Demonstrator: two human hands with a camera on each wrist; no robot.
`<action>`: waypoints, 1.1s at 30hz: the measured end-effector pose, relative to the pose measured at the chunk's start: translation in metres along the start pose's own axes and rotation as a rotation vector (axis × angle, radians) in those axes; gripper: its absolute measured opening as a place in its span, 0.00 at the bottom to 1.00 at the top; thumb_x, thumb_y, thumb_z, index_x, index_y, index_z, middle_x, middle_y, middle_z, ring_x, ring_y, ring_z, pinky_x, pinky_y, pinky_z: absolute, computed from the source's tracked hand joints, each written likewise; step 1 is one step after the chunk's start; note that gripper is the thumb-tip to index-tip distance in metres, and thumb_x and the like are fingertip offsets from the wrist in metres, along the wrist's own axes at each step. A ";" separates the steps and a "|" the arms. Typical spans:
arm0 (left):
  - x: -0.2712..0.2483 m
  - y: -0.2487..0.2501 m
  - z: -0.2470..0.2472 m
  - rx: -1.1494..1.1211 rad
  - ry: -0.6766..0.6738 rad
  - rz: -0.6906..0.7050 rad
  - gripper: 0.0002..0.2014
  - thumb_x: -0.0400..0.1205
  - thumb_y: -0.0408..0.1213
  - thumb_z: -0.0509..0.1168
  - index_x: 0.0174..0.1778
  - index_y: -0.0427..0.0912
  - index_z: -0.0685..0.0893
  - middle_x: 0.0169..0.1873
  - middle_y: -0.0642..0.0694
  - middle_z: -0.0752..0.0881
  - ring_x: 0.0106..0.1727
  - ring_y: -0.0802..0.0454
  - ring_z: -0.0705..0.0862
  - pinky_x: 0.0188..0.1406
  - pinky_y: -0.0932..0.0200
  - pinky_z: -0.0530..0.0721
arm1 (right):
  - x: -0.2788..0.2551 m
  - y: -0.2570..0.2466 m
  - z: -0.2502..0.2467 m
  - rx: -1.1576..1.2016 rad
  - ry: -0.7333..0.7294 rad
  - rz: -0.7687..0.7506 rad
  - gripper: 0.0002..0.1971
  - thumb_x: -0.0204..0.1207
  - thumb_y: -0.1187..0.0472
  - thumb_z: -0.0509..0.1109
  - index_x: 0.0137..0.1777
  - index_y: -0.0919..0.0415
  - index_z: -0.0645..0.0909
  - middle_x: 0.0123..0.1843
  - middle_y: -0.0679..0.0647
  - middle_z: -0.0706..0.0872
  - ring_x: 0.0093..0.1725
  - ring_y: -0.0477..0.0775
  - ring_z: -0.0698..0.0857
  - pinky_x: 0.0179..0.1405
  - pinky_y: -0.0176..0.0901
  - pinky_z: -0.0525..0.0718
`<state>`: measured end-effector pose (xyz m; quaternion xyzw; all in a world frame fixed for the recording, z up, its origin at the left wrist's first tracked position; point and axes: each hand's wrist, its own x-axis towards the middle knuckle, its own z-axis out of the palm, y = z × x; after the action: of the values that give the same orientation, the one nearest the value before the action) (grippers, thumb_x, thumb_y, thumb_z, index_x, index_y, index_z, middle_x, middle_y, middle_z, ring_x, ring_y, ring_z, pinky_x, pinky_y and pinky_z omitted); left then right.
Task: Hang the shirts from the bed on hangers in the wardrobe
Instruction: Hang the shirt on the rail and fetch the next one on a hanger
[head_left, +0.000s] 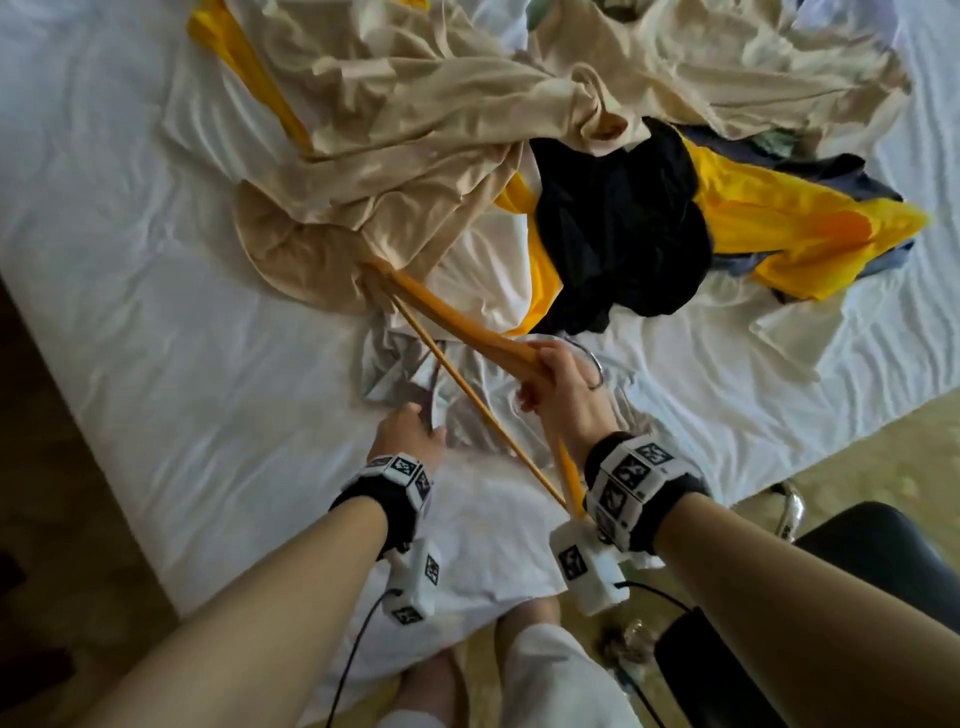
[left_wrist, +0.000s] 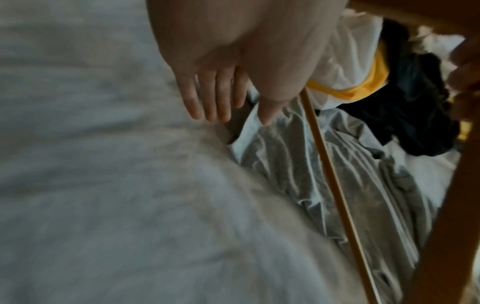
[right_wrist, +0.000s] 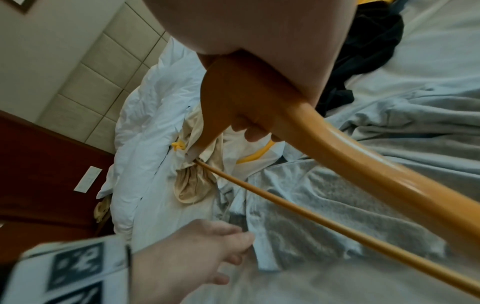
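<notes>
At near bed (head_left: 156, 364) edge: our right hand (head_left: 563, 389) grips hanger (head_left: 467, 332), left hand (head_left: 410, 431) fingers relaxed on grey shirt (head_left: 467, 405); next we likely thread hanger through collar.

A white sheet (head_left: 130, 260) is covering the bed and is lying in soft wrinkles across nearly the whole head view. A bunched white duvet (right_wrist: 145, 115) is piling up at the far end, against a padded headboard wall (right_wrist: 85, 67) of pale square panels. Below those panels a dark red-brown wooden surface (right_wrist: 39, 168) is running along the left side, with a small white card (right_wrist: 87, 179) lying on it. At the near right, a mottled beige floor (head_left: 852, 457) is showing beyond the bed's edge. A black chair seat (head_left: 883, 551) with a chrome frame (head_left: 792, 512) is standing there, close to the bed. Daylight is falling softly over the bedding.
</notes>
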<state>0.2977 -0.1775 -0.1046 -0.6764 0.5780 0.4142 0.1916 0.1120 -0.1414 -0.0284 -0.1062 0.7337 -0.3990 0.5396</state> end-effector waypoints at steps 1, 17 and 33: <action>0.010 0.000 0.006 -0.009 -0.010 -0.017 0.23 0.79 0.48 0.68 0.66 0.40 0.81 0.62 0.39 0.85 0.65 0.38 0.82 0.63 0.43 0.82 | 0.002 0.003 0.001 -0.032 -0.019 -0.040 0.20 0.76 0.49 0.60 0.49 0.63 0.87 0.32 0.60 0.84 0.33 0.60 0.81 0.42 0.59 0.81; -0.071 0.047 -0.057 -0.723 -0.023 0.413 0.02 0.80 0.38 0.61 0.42 0.49 0.76 0.41 0.42 0.83 0.45 0.45 0.81 0.52 0.49 0.79 | -0.066 -0.054 0.026 -0.550 -0.132 -0.449 0.30 0.77 0.48 0.76 0.77 0.39 0.68 0.52 0.49 0.87 0.47 0.53 0.87 0.49 0.50 0.86; -0.282 0.115 -0.293 -0.613 0.308 1.047 0.11 0.85 0.25 0.60 0.60 0.40 0.81 0.41 0.55 0.84 0.35 0.72 0.83 0.41 0.74 0.79 | -0.227 -0.282 0.030 -0.186 -0.170 -0.875 0.24 0.72 0.72 0.77 0.69 0.63 0.82 0.43 0.50 0.87 0.37 0.36 0.84 0.41 0.34 0.81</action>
<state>0.2923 -0.2480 0.3118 -0.3798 0.7088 0.4979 -0.3248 0.1503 -0.2081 0.3267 -0.4867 0.6058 -0.5116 0.3666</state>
